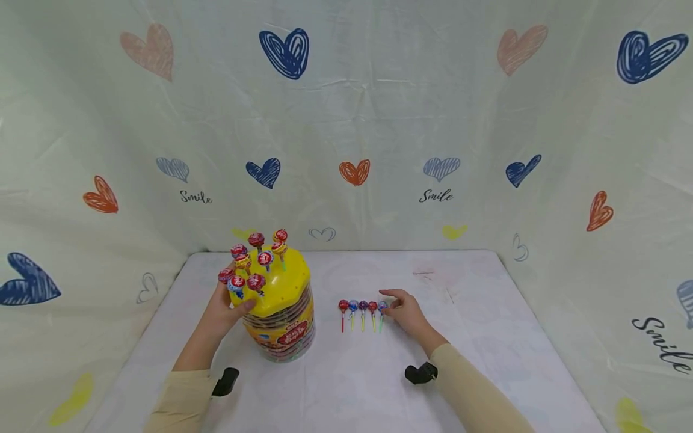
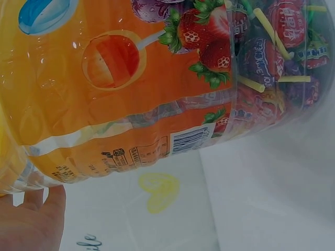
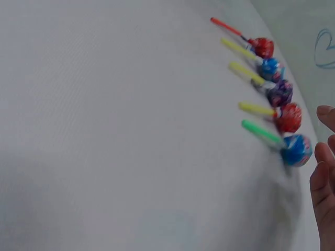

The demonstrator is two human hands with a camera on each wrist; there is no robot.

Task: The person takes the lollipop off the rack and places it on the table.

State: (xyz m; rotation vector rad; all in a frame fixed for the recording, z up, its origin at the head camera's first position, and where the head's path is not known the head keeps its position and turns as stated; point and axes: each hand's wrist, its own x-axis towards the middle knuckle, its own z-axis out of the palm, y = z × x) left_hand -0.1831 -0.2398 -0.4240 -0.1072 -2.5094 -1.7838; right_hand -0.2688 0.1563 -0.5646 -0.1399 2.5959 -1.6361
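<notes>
Barcode (image 2: pixel 191 140): on the jar (image 1: pixel 287 329), shown by your left wrist view, hidden from the head view.
Jar grip: your left hand (image 1: pixel 223 313) holds the yellow lid (image 1: pixel 289 276) at eight o'clock.
Green-stick lollipop (image 3: pixel 297 150): just beside your right hand (image 1: pixel 408 316), at its nine o'clock; fingers parted, holding nothing.
Worktop (image 1: pixel 346 385): far edge at twelve; room toward six.

One jar (image 1: pixel 292 332), nine lollipops (image 1: pixel 256 282) atop, five lollipops (image 1: pixel 363 306) beside.

The white tabletop (image 1: pixel 346 385) carries a yellow-lidded candy jar (image 1: pixel 287 331) and five lollipops (image 1: pixel 363 306) (all in a row).
</notes>
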